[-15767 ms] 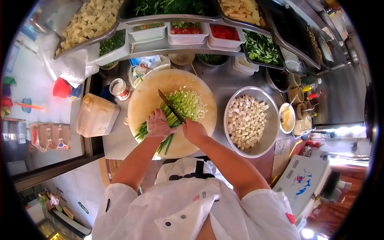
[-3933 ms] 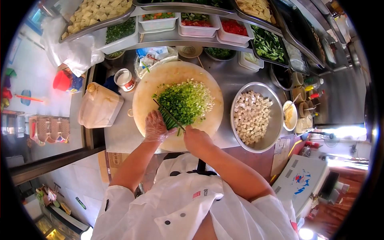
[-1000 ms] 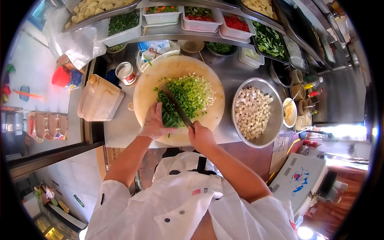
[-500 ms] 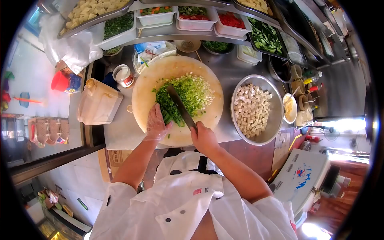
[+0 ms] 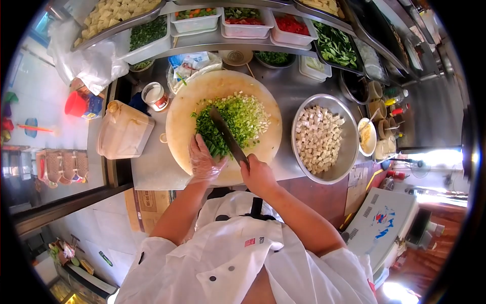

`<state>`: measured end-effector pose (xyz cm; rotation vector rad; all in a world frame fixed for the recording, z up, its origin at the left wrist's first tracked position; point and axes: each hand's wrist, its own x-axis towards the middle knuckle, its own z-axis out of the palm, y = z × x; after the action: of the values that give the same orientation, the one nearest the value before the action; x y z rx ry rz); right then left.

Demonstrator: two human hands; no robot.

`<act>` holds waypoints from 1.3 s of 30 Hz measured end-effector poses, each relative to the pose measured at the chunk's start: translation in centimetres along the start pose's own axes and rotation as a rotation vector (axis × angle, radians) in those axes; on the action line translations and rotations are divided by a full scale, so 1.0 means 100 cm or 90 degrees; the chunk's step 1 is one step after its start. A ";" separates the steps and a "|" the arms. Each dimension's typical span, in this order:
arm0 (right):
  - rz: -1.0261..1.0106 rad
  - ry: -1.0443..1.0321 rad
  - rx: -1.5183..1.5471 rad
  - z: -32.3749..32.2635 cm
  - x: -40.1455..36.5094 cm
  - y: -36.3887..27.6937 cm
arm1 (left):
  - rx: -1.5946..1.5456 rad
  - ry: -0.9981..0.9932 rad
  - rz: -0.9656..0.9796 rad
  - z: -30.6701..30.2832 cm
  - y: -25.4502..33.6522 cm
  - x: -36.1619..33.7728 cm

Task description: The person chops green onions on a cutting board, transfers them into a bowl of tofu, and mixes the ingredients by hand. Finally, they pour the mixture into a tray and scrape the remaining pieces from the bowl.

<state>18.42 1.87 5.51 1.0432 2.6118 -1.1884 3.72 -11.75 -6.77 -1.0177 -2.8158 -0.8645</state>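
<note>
A round cutting board [image 5: 177, 109] carries a heap of chopped green onion [image 5: 245, 119], pale at the right and dark green at the left. My right hand [image 5: 258, 176] is wrapped round the handle of a cleaver [image 5: 228, 135], whose dark blade lies across the heap, pointing up and left. In a clear plastic glove, my left hand [image 5: 205, 161] rests at the board's lower left, its fingers spread against the uncut greens [image 5: 217, 148] left of the blade. Whether it grips any of them cannot be made out.
Right of the board is a steel bowl [image 5: 353, 137] of white cubes, with a small bowl [image 5: 372, 144] beyond. A plastic container [image 5: 125, 130] and a jar [image 5: 155, 96] stand at the left. Food trays line a shelf [image 5: 202, 46] above the board.
My left hand has shifted slightly right and down, with its fingers more spread and the forearm swung inward. The right hand and cleaver have hardly moved.
</note>
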 end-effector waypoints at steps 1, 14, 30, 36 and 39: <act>-0.002 -0.001 0.002 0.000 0.001 0.000 | -0.007 -0.015 0.000 -0.003 -0.002 0.001; -0.011 -0.122 -0.101 0.001 0.003 -0.021 | -0.171 0.002 0.123 -0.023 -0.042 0.006; -0.048 -0.200 -0.184 0.035 0.032 -0.026 | -0.227 -0.027 0.243 -0.021 -0.055 0.030; -0.109 -0.110 -0.123 0.070 0.061 -0.004 | -0.290 -0.123 0.083 -0.018 -0.062 0.021; -0.120 -0.090 -0.125 0.054 0.060 -0.002 | -0.225 -0.056 0.249 -0.028 -0.061 0.019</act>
<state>12.64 1.33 -0.15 0.6663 2.6937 -0.9712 -1.83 -15.93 -7.04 -1.6134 -2.4372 -1.3096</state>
